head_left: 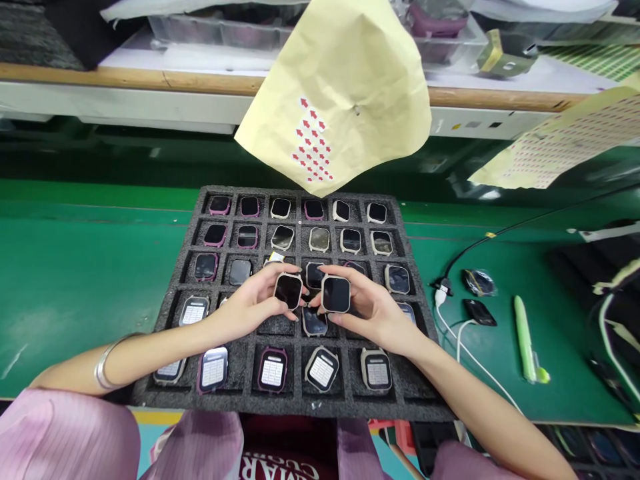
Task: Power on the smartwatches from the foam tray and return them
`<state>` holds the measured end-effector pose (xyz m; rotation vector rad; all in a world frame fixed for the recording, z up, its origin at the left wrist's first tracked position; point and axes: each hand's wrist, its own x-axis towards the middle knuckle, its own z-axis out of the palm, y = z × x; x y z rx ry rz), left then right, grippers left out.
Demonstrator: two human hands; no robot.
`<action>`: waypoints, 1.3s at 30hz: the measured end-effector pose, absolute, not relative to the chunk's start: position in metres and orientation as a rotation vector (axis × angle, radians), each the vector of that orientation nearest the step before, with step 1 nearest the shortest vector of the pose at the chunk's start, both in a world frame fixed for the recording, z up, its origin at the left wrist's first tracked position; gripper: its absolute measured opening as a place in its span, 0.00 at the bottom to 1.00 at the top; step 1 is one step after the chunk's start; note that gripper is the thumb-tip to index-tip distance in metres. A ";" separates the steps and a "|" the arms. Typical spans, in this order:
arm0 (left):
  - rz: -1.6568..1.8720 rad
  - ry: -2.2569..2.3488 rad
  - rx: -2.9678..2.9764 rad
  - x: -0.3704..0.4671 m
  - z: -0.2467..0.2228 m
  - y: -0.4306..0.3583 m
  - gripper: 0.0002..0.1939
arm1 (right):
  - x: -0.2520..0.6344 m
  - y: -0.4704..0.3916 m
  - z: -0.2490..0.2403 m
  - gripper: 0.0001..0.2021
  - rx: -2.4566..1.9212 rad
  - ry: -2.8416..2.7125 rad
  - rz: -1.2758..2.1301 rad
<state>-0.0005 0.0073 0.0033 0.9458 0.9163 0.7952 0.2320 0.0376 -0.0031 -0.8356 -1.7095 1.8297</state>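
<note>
Over the middle of a dark foam tray (320,407), my left hand (260,297) grips a square watch body (289,291) with a black screen and a pale rim. Close to its right, my right hand (367,303) has its fingers round the edges of another pale-rimmed watch body (336,294), its screen dark too. The two watches do not touch. Rows of watch bodies fill many of the tray's compartments, some purple-rimmed (273,369), some pale-rimmed (323,369). Most in the nearest row show white labels or lit screens. My hands hide part of the middle rows.
A yellow sheet with red arrow stickers (345,87) hangs from the shelf edge (200,81) beyond the tray. On the green table (90,267), to the right, lie a white cable (480,360), a small black item (480,311) and a green pen-like tool (524,337).
</note>
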 end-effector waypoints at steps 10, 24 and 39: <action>0.787 1.093 1.267 -0.004 -0.004 0.005 0.20 | 0.233 0.034 -0.002 0.30 -0.732 -1.525 2.070; 0.754 1.082 1.275 -0.001 -0.002 0.002 0.16 | 0.229 0.034 -0.005 0.28 -0.816 -1.303 2.185; 0.754 1.056 1.257 0.001 -0.001 0.000 0.17 | 0.229 0.036 -0.007 0.20 -0.695 -1.157 2.169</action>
